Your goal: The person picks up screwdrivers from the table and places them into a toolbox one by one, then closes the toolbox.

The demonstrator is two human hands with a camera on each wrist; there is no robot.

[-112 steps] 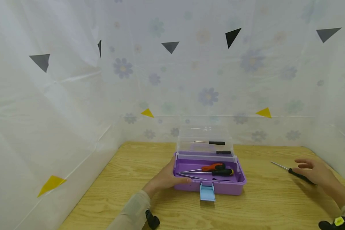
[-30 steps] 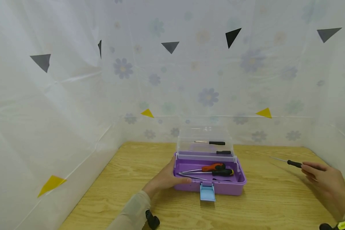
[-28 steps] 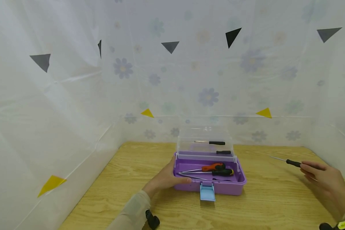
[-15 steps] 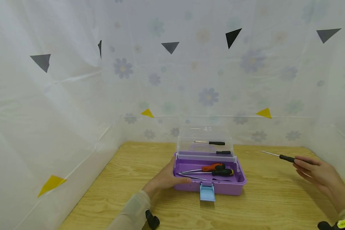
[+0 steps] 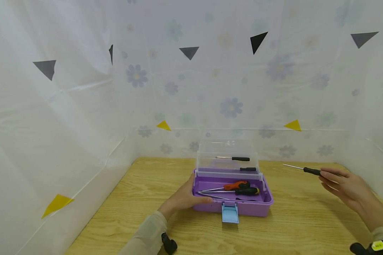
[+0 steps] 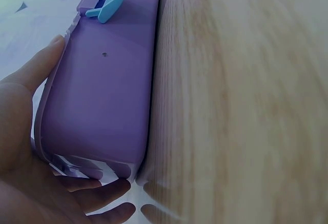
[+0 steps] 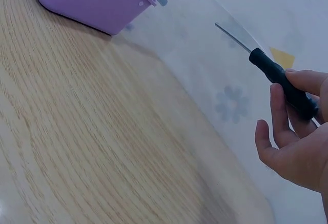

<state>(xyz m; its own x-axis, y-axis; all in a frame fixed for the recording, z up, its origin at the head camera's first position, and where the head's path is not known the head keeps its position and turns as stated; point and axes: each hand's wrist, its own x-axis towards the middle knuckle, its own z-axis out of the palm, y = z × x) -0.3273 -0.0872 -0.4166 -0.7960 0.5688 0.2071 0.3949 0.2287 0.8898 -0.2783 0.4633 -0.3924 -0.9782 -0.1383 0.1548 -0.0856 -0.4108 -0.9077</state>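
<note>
A purple toolbox (image 5: 252,209) stands on the table with its clear lid (image 5: 207,156) tipped back. My left hand (image 5: 185,198) holds its left end; in the left wrist view the thumb lies along the rim and the other fingers spread at the end wall. Off to the right, my right hand (image 5: 348,187) grips a black-handled screwdriver (image 7: 282,78), raised above the table with its shaft toward the box. Inside the box lie an orange-and-black screwdriver (image 5: 237,185) and a black one with a yellow end (image 5: 247,191). A further dark handle is partly hidden behind the front wall.
Two small black screwdrivers, one upper (image 5: 240,159) and one lower (image 5: 248,169), show at the lid. A light blue latch (image 5: 230,214) hangs at the box front. White sheeting with flowers (image 5: 231,107) encloses the wooden table (image 5: 146,184) behind and at the sides.
My right hand has taken hold of the screwdriver that lay on the table, lifted it, and moved it leftward toward the box. The left hand and the toolbox have stayed in place.
</note>
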